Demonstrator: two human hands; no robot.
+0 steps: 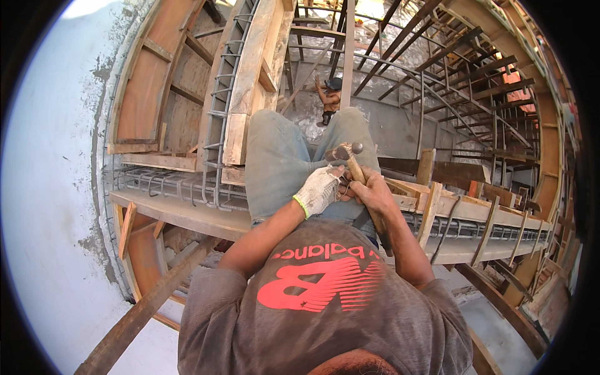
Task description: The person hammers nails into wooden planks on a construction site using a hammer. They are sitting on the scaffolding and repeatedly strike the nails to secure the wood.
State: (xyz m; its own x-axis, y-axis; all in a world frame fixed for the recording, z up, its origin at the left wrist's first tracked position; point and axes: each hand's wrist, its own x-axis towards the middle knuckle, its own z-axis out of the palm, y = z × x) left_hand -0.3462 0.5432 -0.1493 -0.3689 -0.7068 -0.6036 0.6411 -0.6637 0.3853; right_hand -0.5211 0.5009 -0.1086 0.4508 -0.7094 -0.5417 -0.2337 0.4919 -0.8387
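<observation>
My left hand (pixel 317 189) wears a white knit glove with a green cuff, its fingers drawn together in front of my lap. Something thin, like a bit of wire (pixel 343 193), shows at its fingertips, too small to tell for certain. My bare right hand (pixel 375 192) is closed around the wooden handle of a hammer (pixel 354 167). The hammer's dark metal head points up and away, over my knees, and its handle runs back along my right forearm. Both hands meet closely, so the fingertips partly hide each other.
I sit on timber formwork high up. A rebar cage (pixel 219 125) and a wooden beam form (pixel 250 106) run ahead on the left. More rebar (pixel 487 231) lies in the form to the right. Far below stands another person (pixel 330 100), among scaffold poles (pixel 422 112). A pale wall (pixel 56 156) rises left.
</observation>
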